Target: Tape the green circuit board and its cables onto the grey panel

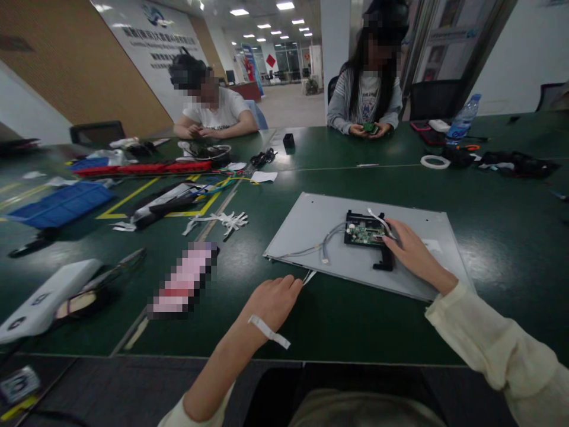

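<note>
A flat grey metal panel (306, 225) lies on the green table. On it sits a black plastic frame (384, 258) with a green circuit board (367, 234) and grey cables (317, 244) running left. My right hand (411, 252) rests over the frame's right side, thumb and forefinger pinched on a white strip (377, 217) that arches over the board. By the panel's front edge, my left hand (275, 299) is closed on slim pale tweezers (309, 276), their tips close to that edge. Another white strip (269, 332) clings to my left wrist.
Left of the panel lie a phone (186, 279), several white strips (229, 222) and a white device (48, 299). Farther left is a blue tray (62, 203). Two people sit across the table, one holding a green board (370, 127). A tape roll (434, 162) and a bottle (463, 121) are at right.
</note>
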A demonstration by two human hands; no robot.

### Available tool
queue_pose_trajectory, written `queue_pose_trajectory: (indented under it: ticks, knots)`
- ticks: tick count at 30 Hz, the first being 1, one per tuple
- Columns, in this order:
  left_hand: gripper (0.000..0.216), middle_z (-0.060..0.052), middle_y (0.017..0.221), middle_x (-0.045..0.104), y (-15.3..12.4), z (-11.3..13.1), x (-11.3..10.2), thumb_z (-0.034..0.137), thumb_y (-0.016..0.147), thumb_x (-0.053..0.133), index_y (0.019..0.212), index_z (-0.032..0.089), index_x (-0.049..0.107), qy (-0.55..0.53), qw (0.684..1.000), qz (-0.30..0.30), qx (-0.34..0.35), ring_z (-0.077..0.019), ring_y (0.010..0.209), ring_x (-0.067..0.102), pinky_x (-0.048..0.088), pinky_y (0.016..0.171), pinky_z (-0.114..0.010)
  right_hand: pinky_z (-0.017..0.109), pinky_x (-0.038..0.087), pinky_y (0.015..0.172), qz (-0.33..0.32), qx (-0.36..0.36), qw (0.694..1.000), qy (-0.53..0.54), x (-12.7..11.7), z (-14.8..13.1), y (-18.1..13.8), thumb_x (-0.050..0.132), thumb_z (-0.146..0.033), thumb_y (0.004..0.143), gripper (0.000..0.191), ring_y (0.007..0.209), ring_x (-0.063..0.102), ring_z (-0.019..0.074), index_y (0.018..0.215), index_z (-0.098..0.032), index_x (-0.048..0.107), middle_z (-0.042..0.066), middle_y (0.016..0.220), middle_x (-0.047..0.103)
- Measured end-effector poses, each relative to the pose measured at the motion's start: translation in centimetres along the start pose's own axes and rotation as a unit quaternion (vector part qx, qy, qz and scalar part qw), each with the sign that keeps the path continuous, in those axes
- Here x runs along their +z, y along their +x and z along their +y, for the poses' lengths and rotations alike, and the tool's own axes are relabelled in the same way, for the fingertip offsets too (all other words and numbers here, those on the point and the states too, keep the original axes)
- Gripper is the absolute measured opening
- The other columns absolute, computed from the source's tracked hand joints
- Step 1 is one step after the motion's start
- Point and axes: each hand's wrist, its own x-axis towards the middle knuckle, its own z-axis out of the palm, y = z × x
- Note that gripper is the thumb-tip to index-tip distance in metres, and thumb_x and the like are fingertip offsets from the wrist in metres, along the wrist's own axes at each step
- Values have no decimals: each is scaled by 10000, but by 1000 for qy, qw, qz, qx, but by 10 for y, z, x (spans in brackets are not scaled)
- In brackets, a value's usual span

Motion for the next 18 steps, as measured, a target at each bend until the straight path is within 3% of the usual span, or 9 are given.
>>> queue_pose_trajectory:
  ticks: [7, 13, 18]
  knots:
    - [243, -58, 910, 586, -3, 1, 4, 67, 901, 339, 1002, 159, 540, 15, 999, -33, 1, -170, 688, 603, 453, 618, -277, 468, 336, 1059, -2, 1, 1000, -2, -1, 2, 0, 409, -454, 909, 531, 1231, 446, 268, 1369, -189, 383, 134, 1335, 484]
    - [211, -43, 886, 584, -19, 3, -11, 100, 918, 320, 955, 173, 515, -47, 996, -64, 42, -166, 632, 593, 440, 560, -280, 458, 332, 1064, -8, 15, 1000, 1, -1, 2, 1, 430, -444, 904, 533, 1233, 446, 261, 1368, -185, 384, 132, 1343, 480]
    - [217, -27, 865, 570, -41, 5, -24, 116, 934, 296, 928, 189, 500, -82, 994, -35, 64, -159, 640, 574, 438, 585, -286, 460, 340, 1059, 23, 14, 1000, 11, -6, -1, 2, 453, -401, 900, 510, 1229, 454, 258, 1360, -185, 408, 132, 1337, 484]
